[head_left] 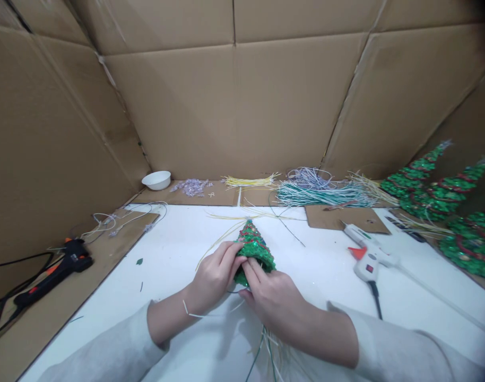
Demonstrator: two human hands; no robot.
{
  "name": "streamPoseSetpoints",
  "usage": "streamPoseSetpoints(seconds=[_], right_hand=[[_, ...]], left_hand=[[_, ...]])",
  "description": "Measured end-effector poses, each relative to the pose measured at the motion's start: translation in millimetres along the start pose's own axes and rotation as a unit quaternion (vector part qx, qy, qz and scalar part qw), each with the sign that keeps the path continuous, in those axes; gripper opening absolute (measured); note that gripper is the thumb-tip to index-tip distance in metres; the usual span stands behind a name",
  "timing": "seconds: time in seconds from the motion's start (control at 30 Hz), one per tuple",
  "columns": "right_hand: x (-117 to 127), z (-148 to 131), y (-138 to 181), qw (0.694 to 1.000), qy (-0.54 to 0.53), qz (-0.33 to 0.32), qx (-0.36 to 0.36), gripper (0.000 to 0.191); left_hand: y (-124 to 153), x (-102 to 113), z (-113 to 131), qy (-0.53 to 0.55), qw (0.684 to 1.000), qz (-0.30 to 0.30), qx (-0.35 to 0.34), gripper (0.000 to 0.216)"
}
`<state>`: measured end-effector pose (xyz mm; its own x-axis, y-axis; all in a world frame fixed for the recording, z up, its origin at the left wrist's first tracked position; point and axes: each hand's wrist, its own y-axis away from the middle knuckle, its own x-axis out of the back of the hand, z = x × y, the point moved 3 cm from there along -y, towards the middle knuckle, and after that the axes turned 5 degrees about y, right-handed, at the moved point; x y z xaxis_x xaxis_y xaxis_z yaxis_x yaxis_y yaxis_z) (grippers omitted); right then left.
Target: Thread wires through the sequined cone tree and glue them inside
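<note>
A small green cone-shaped Christmas tree [255,243] with red trim lies tipped over, its point away from me and its open base toward me. My left hand [216,273] grips the left edge of the base between thumb and fingers. The fingers of my right hand [272,297] reach into the hollow base, so their tips are hidden. Around the tree, yellow wires [221,241] stick out to the left. Green and white wires [268,353] trail toward me below my right hand. A thin white strand [197,315] crosses my left wrist.
A white glue gun [367,260] lies on the right, a black glue gun [55,276] on the left. Along the back are a white bowl [156,181], clear beads [191,187], yellow wires [250,181] and green wires [326,194]. Finished-looking trees [445,191] stand at right. Cardboard walls [234,106] enclose the table.
</note>
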<state>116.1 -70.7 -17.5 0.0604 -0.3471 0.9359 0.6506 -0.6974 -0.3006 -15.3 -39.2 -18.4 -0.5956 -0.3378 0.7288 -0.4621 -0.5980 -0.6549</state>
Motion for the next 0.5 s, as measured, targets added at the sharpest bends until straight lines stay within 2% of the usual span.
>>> streamPoseSetpoints(seconds=[0.33,0.4,0.5], right_hand=[[-1,3,-3,1.000,-0.007,-0.005,-0.018,0.035],[6,5,1,0.999,-0.016,0.031,-0.019,0.034],[22,20,18,0.988,-0.050,0.142,-0.021,0.031]], left_hand=[[-4,-8,-2,0.003,0.999,0.025,0.025,0.020],[-7,-10,-4,0.012,0.999,0.018,0.031,0.018],[-16,-8,-7,0.029,0.998,0.009,0.048,0.017]])
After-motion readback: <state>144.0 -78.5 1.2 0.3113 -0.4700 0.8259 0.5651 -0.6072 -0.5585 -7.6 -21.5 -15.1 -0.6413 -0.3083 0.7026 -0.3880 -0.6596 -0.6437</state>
